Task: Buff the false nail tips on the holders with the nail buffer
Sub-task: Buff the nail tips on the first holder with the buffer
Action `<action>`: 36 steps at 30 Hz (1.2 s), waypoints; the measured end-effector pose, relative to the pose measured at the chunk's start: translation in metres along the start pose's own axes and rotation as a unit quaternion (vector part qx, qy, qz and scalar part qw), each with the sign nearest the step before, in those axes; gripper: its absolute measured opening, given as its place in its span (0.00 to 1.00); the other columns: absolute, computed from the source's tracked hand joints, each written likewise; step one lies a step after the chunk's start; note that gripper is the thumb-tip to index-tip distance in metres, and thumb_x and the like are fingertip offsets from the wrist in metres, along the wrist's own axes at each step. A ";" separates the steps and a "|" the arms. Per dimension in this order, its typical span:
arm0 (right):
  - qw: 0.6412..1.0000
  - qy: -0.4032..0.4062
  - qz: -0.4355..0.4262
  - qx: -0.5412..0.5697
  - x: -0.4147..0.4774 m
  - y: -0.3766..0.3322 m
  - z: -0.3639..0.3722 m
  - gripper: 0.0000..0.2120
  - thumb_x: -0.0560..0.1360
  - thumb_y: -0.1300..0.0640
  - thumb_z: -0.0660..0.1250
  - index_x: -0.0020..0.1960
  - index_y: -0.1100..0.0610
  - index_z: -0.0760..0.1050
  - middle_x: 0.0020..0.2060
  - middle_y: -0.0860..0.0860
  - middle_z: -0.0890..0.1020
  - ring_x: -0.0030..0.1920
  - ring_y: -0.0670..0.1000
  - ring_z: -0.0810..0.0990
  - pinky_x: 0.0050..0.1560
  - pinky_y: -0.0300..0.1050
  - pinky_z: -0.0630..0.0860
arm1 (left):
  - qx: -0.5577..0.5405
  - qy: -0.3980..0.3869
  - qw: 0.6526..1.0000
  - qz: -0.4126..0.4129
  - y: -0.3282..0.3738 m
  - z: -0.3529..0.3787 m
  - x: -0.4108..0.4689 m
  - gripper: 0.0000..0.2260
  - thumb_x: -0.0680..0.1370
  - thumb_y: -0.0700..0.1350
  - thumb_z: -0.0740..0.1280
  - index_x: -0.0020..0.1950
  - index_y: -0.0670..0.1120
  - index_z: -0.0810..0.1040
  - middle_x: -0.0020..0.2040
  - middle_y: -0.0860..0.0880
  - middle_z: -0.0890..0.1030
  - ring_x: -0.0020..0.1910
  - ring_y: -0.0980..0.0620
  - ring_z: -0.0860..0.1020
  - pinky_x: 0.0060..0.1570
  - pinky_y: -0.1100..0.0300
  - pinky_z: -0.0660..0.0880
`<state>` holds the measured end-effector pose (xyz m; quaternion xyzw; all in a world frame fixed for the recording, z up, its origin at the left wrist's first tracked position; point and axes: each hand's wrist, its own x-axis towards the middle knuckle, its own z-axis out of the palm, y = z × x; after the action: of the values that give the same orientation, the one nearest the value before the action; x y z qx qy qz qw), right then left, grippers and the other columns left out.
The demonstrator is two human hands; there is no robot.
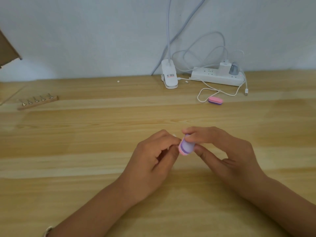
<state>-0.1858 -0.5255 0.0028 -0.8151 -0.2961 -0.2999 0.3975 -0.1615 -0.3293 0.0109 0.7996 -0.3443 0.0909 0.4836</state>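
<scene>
My right hand [222, 151] grips a small pink and purple nail buffer [186, 147] between thumb and fingers over the middle of the wooden table [85, 159]. My left hand [153, 161] is right beside it with curled fingers pinching a small pale false nail tip [174, 135], mostly hidden by the fingers. The buffer's pink side sits against my left fingertips. A wooden holder bar [38, 102] with several metal clip stands sits far left at the back.
A second pink and purple buffer [215, 100] lies at the back right near a looped white cable [205, 94]. Against the wall stand a white clip lamp base [169, 76] and a power strip [217, 76]. A cardboard edge [6, 48] shows at upper left.
</scene>
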 end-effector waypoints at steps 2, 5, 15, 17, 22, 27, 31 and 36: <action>1.000 -0.006 -0.018 -0.016 0.000 0.001 0.000 0.10 0.77 0.65 0.69 0.57 0.57 0.78 0.57 0.50 0.82 0.58 0.47 0.82 0.61 0.38 0.75 | 0.005 -0.006 1.000 -0.002 -0.001 0.000 0.000 0.06 0.80 0.40 0.65 0.46 0.45 0.81 0.38 0.52 0.75 0.36 0.53 0.73 0.36 0.65 0.66; 1.000 -0.001 0.008 -0.026 0.002 0.008 -0.005 0.08 0.76 0.66 0.69 0.55 0.60 0.80 0.56 0.50 0.83 0.57 0.48 0.83 0.60 0.43 0.77 | 0.015 -0.010 1.000 -0.009 -0.001 0.000 0.001 0.06 0.79 0.38 0.65 0.47 0.45 0.82 0.38 0.53 0.74 0.35 0.55 0.72 0.36 0.67 0.65; 0.999 -0.017 -0.028 -0.027 0.000 0.008 -0.001 0.13 0.75 0.68 0.69 0.58 0.58 0.79 0.57 0.51 0.83 0.59 0.48 0.82 0.61 0.41 0.76 | 0.031 -0.022 0.999 0.003 0.000 0.000 0.001 0.08 0.81 0.41 0.64 0.42 0.48 0.77 0.36 0.56 0.70 0.35 0.58 0.70 0.36 0.66 0.64; 0.998 -0.033 -0.049 -0.031 -0.002 0.006 0.003 0.13 0.74 0.70 0.69 0.57 0.59 0.80 0.57 0.52 0.83 0.59 0.48 0.81 0.62 0.39 0.75 | 0.021 -0.022 0.999 0.009 0.001 0.000 0.001 0.08 0.81 0.44 0.63 0.42 0.51 0.75 0.36 0.56 0.71 0.35 0.58 0.70 0.36 0.66 0.65; 0.999 -0.011 -0.026 -0.031 0.002 0.011 -0.004 0.12 0.75 0.68 0.69 0.57 0.59 0.79 0.56 0.50 0.82 0.58 0.48 0.82 0.61 0.42 0.77 | 0.025 -0.019 0.999 -0.004 0.000 0.000 0.002 0.08 0.80 0.39 0.65 0.43 0.49 0.78 0.36 0.57 0.71 0.35 0.59 0.71 0.37 0.67 0.65; 0.998 -0.025 -0.043 -0.035 0.000 0.010 -0.001 0.12 0.75 0.69 0.69 0.57 0.59 0.80 0.56 0.51 0.82 0.58 0.47 0.82 0.61 0.40 0.76 | 0.000 -0.017 1.000 -0.012 0.001 -0.001 0.002 0.07 0.80 0.42 0.64 0.43 0.47 0.80 0.35 0.56 0.73 0.34 0.57 0.71 0.36 0.66 0.66; 0.999 -0.004 -0.036 -0.032 0.000 0.009 0.000 0.12 0.74 0.69 0.70 0.56 0.59 0.80 0.55 0.51 0.83 0.57 0.48 0.82 0.60 0.41 0.77 | -0.019 -0.010 0.999 -0.027 0.000 -0.001 0.002 0.07 0.78 0.40 0.64 0.45 0.43 0.81 0.35 0.53 0.74 0.33 0.55 0.72 0.36 0.65 0.66; 0.999 -0.013 -0.030 -0.036 0.003 0.012 -0.002 0.10 0.75 0.67 0.69 0.56 0.59 0.80 0.55 0.51 0.83 0.57 0.47 0.82 0.60 0.39 0.76 | -0.029 -0.002 0.999 -0.036 -0.003 -0.001 0.003 0.08 0.78 0.40 0.63 0.46 0.42 0.82 0.34 0.53 0.74 0.33 0.54 0.73 0.36 0.62 0.68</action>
<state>-0.1763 -0.5327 0.0006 -0.8232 -0.3145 -0.3117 0.3554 -0.1577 -0.3287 0.0109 0.7970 -0.3193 0.0616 0.5090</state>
